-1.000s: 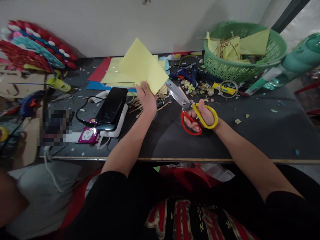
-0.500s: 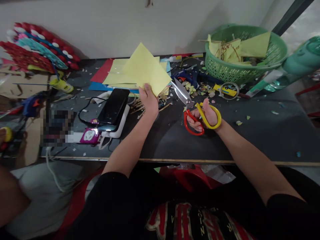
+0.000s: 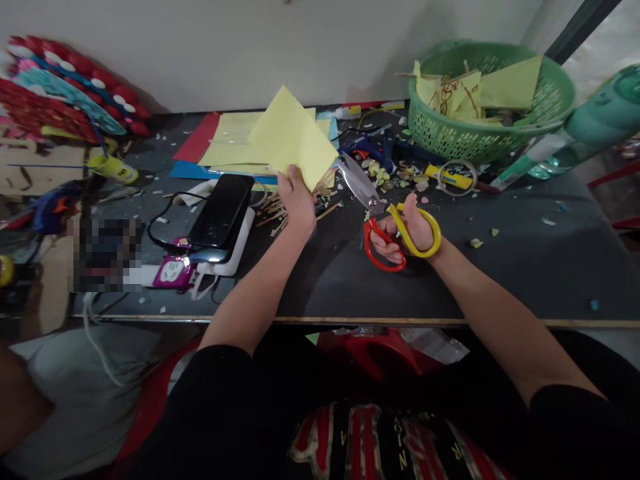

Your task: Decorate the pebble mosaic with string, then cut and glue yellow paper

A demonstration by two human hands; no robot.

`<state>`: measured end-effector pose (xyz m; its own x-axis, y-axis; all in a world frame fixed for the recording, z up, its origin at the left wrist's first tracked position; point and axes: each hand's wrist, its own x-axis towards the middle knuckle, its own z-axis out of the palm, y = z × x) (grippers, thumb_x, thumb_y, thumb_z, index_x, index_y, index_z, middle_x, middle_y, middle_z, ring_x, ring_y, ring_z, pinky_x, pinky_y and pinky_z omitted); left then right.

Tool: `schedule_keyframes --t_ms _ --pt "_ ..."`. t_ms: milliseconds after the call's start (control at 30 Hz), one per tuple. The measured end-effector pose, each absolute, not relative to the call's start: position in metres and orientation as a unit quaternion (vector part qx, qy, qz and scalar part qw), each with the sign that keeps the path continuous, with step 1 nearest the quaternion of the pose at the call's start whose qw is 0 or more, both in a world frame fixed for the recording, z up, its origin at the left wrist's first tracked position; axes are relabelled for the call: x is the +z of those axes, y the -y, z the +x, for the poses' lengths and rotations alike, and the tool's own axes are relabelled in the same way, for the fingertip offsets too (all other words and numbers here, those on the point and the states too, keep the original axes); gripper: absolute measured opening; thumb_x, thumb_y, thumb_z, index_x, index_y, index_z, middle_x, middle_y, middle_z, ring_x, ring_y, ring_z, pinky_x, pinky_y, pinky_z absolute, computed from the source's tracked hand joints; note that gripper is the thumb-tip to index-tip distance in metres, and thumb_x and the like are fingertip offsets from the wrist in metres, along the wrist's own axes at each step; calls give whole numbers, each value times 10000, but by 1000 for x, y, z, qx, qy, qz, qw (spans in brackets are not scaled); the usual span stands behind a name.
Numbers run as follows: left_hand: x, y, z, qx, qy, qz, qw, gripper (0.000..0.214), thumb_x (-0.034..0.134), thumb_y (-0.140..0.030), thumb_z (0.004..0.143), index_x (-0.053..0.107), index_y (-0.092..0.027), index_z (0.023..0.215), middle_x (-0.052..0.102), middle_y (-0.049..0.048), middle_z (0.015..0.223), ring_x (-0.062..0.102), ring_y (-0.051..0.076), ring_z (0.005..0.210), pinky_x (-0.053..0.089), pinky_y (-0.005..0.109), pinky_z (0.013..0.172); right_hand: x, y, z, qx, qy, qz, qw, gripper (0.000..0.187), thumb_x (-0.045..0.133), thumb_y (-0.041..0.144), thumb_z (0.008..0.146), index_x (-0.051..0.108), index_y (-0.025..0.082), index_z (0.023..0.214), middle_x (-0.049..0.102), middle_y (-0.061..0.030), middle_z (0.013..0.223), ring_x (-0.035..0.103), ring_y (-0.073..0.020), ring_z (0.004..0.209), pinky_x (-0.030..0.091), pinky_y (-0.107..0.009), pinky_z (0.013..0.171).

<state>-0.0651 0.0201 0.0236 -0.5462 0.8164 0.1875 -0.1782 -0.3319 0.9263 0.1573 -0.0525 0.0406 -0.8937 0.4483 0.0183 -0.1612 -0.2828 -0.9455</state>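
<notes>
Between the thumb and fingers of my left hand [image 3: 298, 198] is a square sheet of yellow paper [image 3: 295, 137], held up with one corner pointing away from me. My right hand [image 3: 400, 233] grips a pair of scissors [image 3: 371, 200] with one red and one yellow handle. Their blades look nearly closed and point toward the paper's right corner; whether they touch it I cannot tell. Behind the held sheet lie more yellow sheets [image 3: 230, 137], over red paper [image 3: 199, 138] and blue paper [image 3: 187, 171].
A green basket [image 3: 450, 133] of paper pieces stands back right beside a teal bottle [image 3: 600, 127]. Scraps and a glue gun [image 3: 383, 150] lie before it. Phones [image 3: 223, 210] and cables sit left, near a yellow tape roll and craft pieces. A person sits at left.
The view has shifted slightly, so objects at left appear further left. My left hand still holds the paper and my right hand the scissors, with hardly any movement.
</notes>
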Motion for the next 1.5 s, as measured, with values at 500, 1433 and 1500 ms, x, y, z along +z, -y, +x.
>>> schedule_keyframes --t_ms 500,1433,1500 --pt "21 -25 -66 735 -494 321 337 292 494 -484 990 432 -210 912 469 -64 710 352 14 441 287 159 396 35 48 159 796 564 -128 177 915 55 969 731 484 162 766 350 50 543 395 -67 396 363 -202 364" --pt "17 -25 -70 714 -516 335 334 389 539 -552 945 415 -209 811 415 -75 654 355 25 444 292 166 401 25 49 157 797 551 -152 192 925 -2 957 732 477 166 765 345 64 528 399 -65 375 389 -203 371" --pt "16 -25 -69 716 -508 342 333 392 547 -561 938 413 -212 818 428 -74 661 359 26 441 294 169 398 25 50 156 793 555 -164 193 927 2 965 723 476 169 763 344 59 525 394 -66 380 385 -205 369"
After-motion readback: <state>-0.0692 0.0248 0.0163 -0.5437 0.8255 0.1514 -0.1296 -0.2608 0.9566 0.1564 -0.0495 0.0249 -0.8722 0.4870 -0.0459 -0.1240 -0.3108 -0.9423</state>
